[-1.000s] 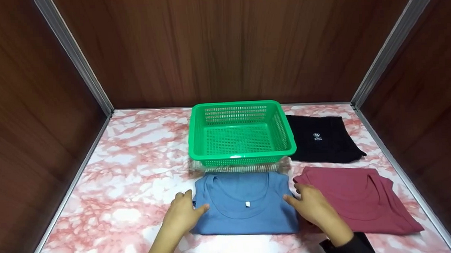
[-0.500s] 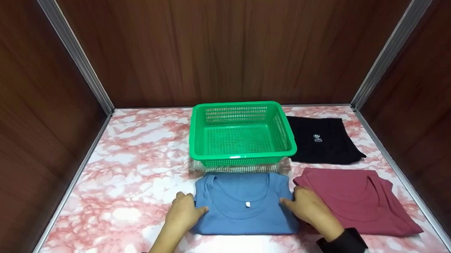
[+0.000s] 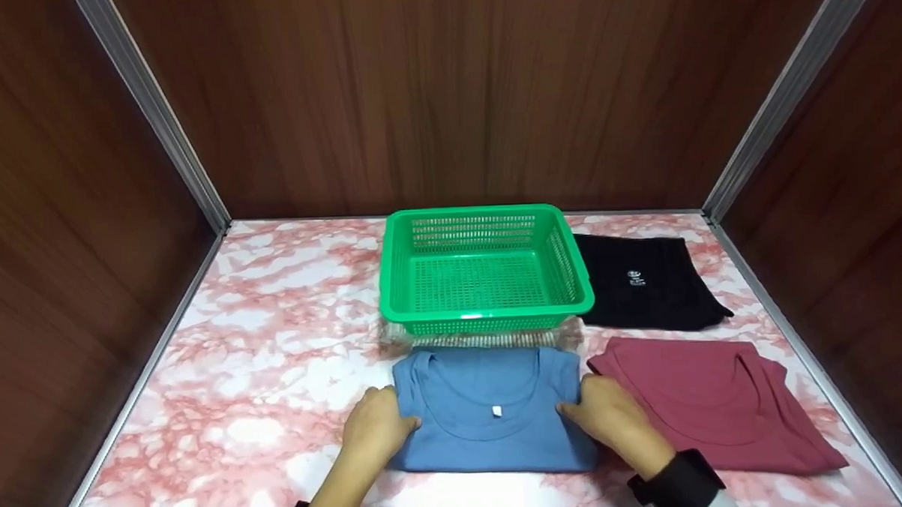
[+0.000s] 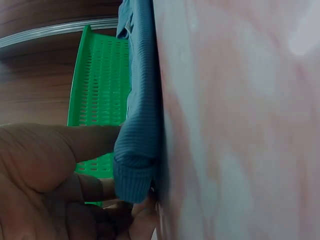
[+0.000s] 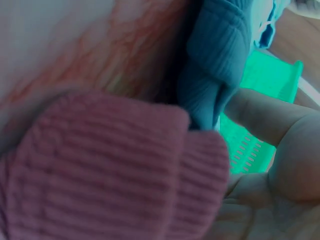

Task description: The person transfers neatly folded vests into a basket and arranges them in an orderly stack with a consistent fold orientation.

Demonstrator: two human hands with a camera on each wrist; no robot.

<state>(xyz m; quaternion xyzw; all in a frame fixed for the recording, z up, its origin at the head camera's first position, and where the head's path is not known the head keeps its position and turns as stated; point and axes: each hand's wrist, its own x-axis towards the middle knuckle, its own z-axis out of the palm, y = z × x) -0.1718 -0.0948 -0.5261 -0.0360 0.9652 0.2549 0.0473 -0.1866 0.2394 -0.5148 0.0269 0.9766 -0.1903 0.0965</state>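
The left hand [image 3: 376,429] had finger and thumb pinched on the blue shirt [image 3: 492,453], which I saw lying between both hands' fingers, the basket [image 3: 487,313] beyond. The right hand [image 3: 610,413] pinched its other edge, the red shirt [image 3: 727,416] just right of those fingers.

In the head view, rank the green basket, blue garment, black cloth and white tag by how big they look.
1. Green basket and blue garment, too alike to rank
2. Black cloth, going by its visible part
3. White tag

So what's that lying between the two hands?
A folded blue shirt, with the left hand at one side edge and the right hand at the other; the head view shows it.
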